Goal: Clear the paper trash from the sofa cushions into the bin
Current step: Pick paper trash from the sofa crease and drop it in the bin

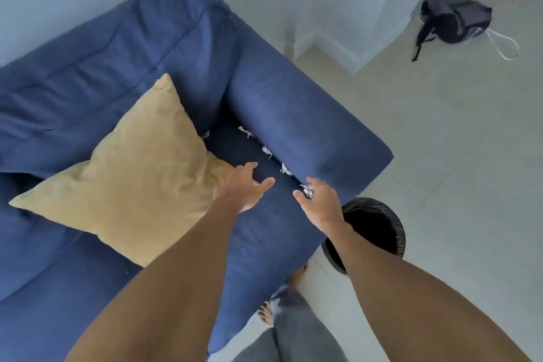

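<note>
Head view, sole view on record. Item: blue sofa (182, 38), seen from above at its right end, with a broad armrest (302, 132) and seat cushion (258, 232). Item: yellow throw pillow (132, 176), lying on the seat, one corner reaching toward the crease. Item: paper scraps, small white crumpled pieces strung along the crease where seat meets armrest: one far piece (246, 132), one middle piece (266, 152), one nearer piece (286, 169), and the nearest piece (306, 190) just at the right hand's fingertips; a further fleck (206, 134) shows beside the pillow corner. Item: bin (379, 223), black-lined and round, on the floor just beside the sofa's front corner, partly hidden behind the right forearm. Item: left hand (245, 188), fingers spread wide, holding nothing, hovering over the seat next to the pillow corner. Item: right hand (321, 203), fingers loosely parted around the nearest scrap; whether it has yet pinched the paper cannot be told. Item: dark backpack (454, 22) on the floor, well apart, not involved. Risk assessment: the scraps look light and torn, so a loose pinch may shed fragments; pressing into the crease could push pieces deeper between cushion and armrest; the fleck by the pillow may be overlooked unless the pillow is shifted; a carry across the armrest could drop bits short of the bin.
</note>
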`<state>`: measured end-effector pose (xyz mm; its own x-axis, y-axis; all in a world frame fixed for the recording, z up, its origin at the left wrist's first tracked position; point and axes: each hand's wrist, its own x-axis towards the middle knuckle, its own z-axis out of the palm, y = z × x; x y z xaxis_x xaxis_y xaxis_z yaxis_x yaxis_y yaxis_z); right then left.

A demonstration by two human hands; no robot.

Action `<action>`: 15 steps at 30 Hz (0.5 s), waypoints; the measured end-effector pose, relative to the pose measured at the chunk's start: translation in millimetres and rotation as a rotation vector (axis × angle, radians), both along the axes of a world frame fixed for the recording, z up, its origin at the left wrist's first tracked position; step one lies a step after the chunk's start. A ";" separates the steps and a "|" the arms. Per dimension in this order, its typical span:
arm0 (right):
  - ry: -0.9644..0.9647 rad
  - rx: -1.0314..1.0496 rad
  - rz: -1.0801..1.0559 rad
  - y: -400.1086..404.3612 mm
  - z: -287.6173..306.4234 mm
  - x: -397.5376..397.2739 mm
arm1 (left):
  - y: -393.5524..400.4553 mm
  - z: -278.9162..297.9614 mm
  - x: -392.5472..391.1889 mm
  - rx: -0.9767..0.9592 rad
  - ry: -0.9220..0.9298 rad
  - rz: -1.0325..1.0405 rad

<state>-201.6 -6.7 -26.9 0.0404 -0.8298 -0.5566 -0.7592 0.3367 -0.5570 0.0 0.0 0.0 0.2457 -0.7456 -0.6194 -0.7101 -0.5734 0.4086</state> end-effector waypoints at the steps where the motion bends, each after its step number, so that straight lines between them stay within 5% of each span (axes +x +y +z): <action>1: -0.025 0.017 -0.088 0.7 -16.3 2.2 | -3.7 -14.4 -4.8 0.013 0.043 0.025; 5: -0.053 0.093 -0.401 5.2 -75.9 12.4 | -14.1 -80.6 -20.0 0.040 0.091 0.044; 15: 0.195 0.038 -0.913 -16.8 -203.4 49.1 | -70.8 -210.0 -42.3 -0.008 -0.225 -0.165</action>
